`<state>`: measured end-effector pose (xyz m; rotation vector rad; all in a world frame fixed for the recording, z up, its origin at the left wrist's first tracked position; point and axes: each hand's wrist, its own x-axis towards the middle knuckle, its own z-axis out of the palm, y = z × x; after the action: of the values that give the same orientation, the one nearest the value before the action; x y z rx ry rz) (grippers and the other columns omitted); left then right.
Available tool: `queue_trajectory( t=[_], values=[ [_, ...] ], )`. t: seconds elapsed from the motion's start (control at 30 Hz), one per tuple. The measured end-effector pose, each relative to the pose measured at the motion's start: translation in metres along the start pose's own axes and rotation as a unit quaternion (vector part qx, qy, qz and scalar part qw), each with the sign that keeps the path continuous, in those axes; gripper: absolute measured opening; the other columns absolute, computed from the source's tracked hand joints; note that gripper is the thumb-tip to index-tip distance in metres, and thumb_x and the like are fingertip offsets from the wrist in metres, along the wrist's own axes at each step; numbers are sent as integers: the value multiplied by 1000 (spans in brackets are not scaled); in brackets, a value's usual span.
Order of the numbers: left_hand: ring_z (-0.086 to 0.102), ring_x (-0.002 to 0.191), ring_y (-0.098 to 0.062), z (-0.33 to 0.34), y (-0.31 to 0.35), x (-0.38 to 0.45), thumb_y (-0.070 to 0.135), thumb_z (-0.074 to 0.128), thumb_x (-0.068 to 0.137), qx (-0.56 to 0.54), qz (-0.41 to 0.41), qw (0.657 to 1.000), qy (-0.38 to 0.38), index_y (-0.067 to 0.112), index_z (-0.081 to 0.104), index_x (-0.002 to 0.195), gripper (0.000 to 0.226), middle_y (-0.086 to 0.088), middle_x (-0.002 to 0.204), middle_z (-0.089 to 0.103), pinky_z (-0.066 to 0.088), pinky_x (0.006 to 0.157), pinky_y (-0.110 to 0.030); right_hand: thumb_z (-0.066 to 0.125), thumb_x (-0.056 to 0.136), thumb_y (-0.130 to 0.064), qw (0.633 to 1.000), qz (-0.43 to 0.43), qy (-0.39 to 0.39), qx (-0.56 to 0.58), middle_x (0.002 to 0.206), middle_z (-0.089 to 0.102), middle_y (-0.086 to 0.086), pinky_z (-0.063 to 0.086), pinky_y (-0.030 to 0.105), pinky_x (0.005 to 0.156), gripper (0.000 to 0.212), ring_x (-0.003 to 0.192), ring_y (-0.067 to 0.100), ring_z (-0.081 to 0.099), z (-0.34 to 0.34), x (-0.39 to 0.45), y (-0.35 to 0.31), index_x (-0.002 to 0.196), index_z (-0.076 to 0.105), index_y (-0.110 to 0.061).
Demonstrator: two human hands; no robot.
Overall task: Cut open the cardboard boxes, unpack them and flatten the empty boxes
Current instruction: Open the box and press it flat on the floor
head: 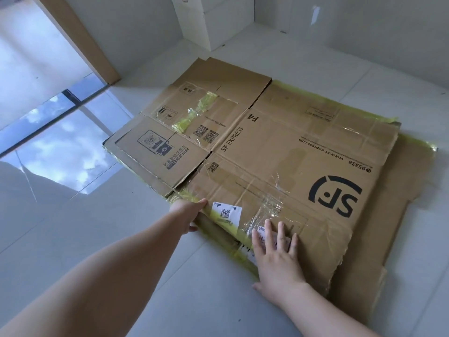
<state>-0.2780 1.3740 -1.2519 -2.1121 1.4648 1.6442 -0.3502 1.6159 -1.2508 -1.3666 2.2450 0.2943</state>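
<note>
Two flattened boxes lie stacked on the floor, the SF box (279,152) uppermost. Left hand (188,212) grips its near-left edge; right hand (277,259), fingers spread, presses its near flap. Flattening looks nearly done (no unopened boxes visible).

A big flat box (286,152) lies on the shiny white floor (85,227). It has black letters and clear tape on it. More flat cardboard (379,215) lies under it, with yellow tape (420,144) at the edges. The left hand (188,212) holds the near edge of the box. The right hand (277,256) lies flat on top, fingers spread, on a white sticker (277,238).
</note>
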Motion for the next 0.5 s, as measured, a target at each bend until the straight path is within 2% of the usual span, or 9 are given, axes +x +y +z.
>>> queue_trajectory(
  t=[0.07,0.13,0.17,0.27,0.37,0.43,0.5],
  values=[
    [56,77,-27,0,-3,1,41,82,69,-23,-13,999,28,3,58,107,59,-11,105,54,55,64,-41,57,85,-46,1000,6,0,-5,145,-36,25,-8,72,101,104,133,56,-23,0,2,-2,147,-20,-12],
    [57,82,-29,0,-4,4,45,84,65,-20,-27,999,41,2,55,116,73,-13,120,47,57,76,-46,56,86,-41,1000,9,-2,-9,148,-30,28,-6,72,101,101,133,57,-22,0,3,-4,148,-18,-11],
    [59,86,-30,0,-3,5,45,85,64,-28,-28,998,43,2,55,116,74,-13,121,47,56,80,-48,55,86,-41,1000,10,-2,-10,148,-29,29,-6,73,101,100,133,57,-21,0,4,-5,148,-18,-11],
    [59,84,-27,2,-4,3,42,86,63,-85,-34,995,39,6,56,103,61,-11,106,55,53,80,-38,55,86,-42,1000,9,-5,-10,148,-29,29,-7,73,101,101,133,58,-21,-1,3,-5,147,-19,-10],
    [54,67,-21,2,-7,-2,45,85,64,-114,-36,992,34,10,55,88,52,-7,85,56,46,62,-27,56,85,-44,1000,5,-5,-10,147,-30,29,-7,73,101,103,133,57,-22,-2,2,-6,146,-20,-10],
    [57,62,-21,2,-8,-6,45,81,69,-127,-35,991,7,8,59,97,51,-8,84,61,50,60,-28,54,85,-41,1000,5,-2,-10,147,-31,29,-8,72,101,102,133,56,-23,-5,0,-6,146,-22,-10],
    [64,65,-24,3,-5,-13,38,77,77,-171,-30,984,-27,7,62,107,46,-12,92,68,57,69,-38,50,87,-34,1000,11,8,-10,147,-31,29,-8,72,102,96,133,56,-23,-8,-2,-7,145,-22,-8]
  ],
)
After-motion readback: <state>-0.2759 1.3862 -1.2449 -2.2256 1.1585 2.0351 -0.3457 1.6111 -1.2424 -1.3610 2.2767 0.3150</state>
